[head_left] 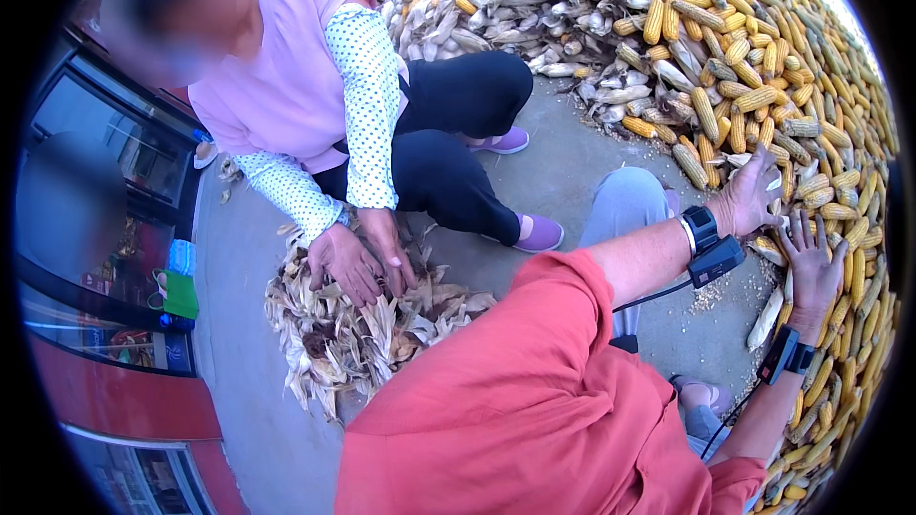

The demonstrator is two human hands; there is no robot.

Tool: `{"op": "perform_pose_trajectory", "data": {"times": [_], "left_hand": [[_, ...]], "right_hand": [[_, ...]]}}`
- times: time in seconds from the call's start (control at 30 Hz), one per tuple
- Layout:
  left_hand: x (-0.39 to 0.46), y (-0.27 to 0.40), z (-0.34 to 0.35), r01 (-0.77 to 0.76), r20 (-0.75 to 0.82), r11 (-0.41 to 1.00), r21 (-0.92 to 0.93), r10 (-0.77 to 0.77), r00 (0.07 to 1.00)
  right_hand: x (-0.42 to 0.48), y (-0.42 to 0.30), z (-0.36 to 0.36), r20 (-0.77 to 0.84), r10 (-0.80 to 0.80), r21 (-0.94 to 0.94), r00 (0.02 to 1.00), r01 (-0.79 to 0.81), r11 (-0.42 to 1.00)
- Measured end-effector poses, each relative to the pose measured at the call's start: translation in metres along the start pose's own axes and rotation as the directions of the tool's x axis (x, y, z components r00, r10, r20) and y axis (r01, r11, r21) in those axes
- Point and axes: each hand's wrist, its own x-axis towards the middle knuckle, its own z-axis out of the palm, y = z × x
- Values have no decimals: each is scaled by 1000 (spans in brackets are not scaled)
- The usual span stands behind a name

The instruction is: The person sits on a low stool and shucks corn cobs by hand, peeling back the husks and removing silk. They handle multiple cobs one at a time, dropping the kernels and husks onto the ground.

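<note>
My left hand (744,194) reaches over the near edge of a big heap of corn cobs (851,229), fingers spread, with no cob visible in it. Just below and to the right, my right hand (812,272) is held over the same heap, its palm turned up and its fingers apart. Under its wrist lie yellow cobs, and a pale husked ear (766,319) rests on the concrete at the heap's edge. Each wrist wears a strapped black device with a cable. Whether my fingertips touch the cobs I cannot tell.
Opposite me a person in a pink top (300,64) squats, both hands over a pile of dry corn husks (343,350). Unshucked ears (501,14) lie at the back. Loose kernels (705,297) dot the concrete floor (247,379). A glass shopfront (114,136) stands left.
</note>
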Motion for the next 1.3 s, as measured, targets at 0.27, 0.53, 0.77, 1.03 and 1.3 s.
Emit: {"op": "perform_pose_trajectory", "data": {"times": [0.27, 0.53, 0.77, 1.03, 1.3], "left_hand": [[-7, 15, 7, -21, -14, 999, 29, 22, 1000], [2, -1, 5, -6, -138, 999, -52, -1, 990], [22, -75, -53, 402, -428, 884, 238, -276, 861], [-7, -137, -174, 159, -410, -512, 844, -424, 807], [-84, -233, -241, 38, -574, -594, 804, -757, 311]], "right_hand": [[3, 7, 11, 26, 4, 103, 1000, -6, 995], [17, -7, -37, 34, -20, 63, 999, 18, 998], [46, -12, -163, -108, -23, -263, 994, -6, 965], [53, 51, -301, -417, 83, -849, 905, -421, 320], [44, 146, -400, -335, 441, -902, 833, -148, -406]]}}
